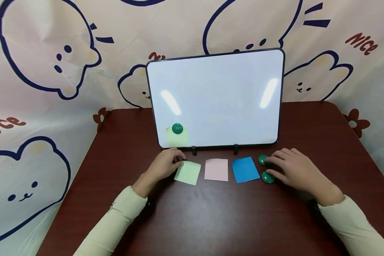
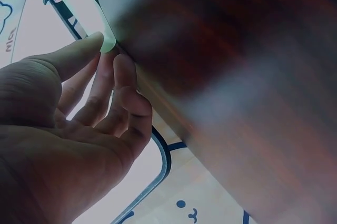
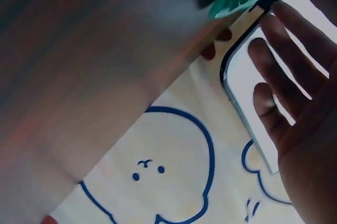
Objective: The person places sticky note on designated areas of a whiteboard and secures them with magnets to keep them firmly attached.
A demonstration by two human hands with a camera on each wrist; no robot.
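My left hand [image 1: 164,163] pinches the left corner of a pale green sticky note [image 1: 188,173] between thumb and fingertips; the left wrist view shows the note's edge [image 2: 108,42] curling up at the thumb. Right of it lie a pink sticky note [image 1: 216,170] and a blue sticky note [image 1: 245,170]. Over at the right, my right hand [image 1: 296,172] reaches out with fingers loosely extended. Its index finger meets one round green magnet [image 1: 262,160], and its thumb is at a second green magnet [image 1: 267,177]. Both magnets rest on the table.
A whiteboard [image 1: 217,99] stands on small black feet [image 1: 236,149] behind the notes. Low on its left side, a green magnet [image 1: 177,128] sits over a yellow-green note [image 1: 178,140]. The dark wooden table [image 1: 211,220] backs onto a cartoon-printed cloth [image 1: 44,117].
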